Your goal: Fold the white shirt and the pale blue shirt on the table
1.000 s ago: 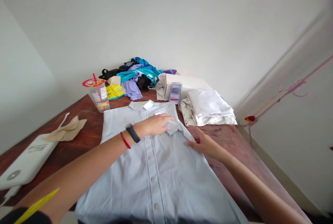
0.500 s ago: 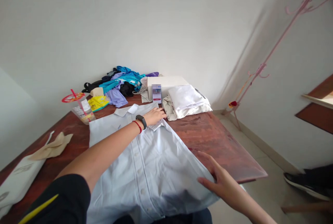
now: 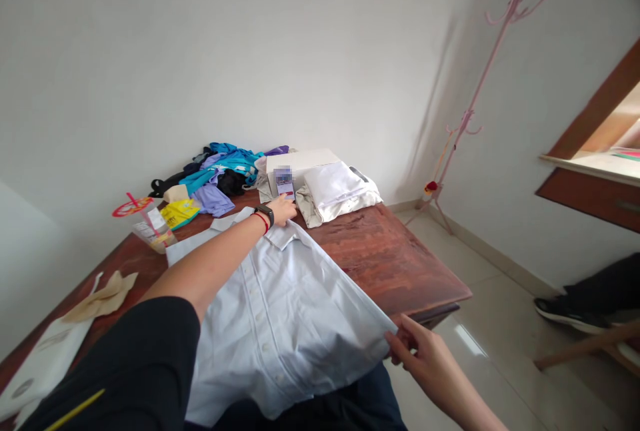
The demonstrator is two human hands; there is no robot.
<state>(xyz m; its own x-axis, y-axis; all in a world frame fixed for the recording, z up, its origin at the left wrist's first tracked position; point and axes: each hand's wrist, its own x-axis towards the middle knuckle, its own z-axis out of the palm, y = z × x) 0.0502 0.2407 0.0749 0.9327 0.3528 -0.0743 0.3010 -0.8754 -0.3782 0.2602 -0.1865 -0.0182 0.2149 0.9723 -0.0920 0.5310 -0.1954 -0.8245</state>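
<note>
Pale-blue button-front shirt [image 3: 280, 324] lies face up along the reddish-brown wooden surface [image 3: 390, 264], its long axis running from the collar at the far end toward the person, so the collar points away and the hem hangs off the near edge over the lap. Its button placket runs the same way down the middle.

At far left a white flat bag [image 3: 35, 371] is cut off by the frame edge, with a crumpled beige paper napkin [image 3: 100, 294] beside it. Behind those stands a clear plastic cup with a red lid and straw [image 3: 147, 224], just off the shirt's far left shoulder. A heap of blue, purple and black clothes [image 3: 220, 171] sits against the wall, a yellow packet [image 3: 180, 212] in front of it.

The left hand [image 3: 283, 209] reaches across the shirt and rests near the collar's far right corner, fingers extended and flat, gripping nothing that can be made out; the forearm hides part of the shirt's left front. Just beyond it are a white cardboard box [image 3: 300, 163] with a blurred label and a folded white garment [image 3: 340, 187].

The right hand [image 3: 425, 361], at lower right off the surface's edge, pinches the shirt's right hem corner between thumb and fingers. The shirt's lower edge is hidden by the dark sleeve and lap.
</note>
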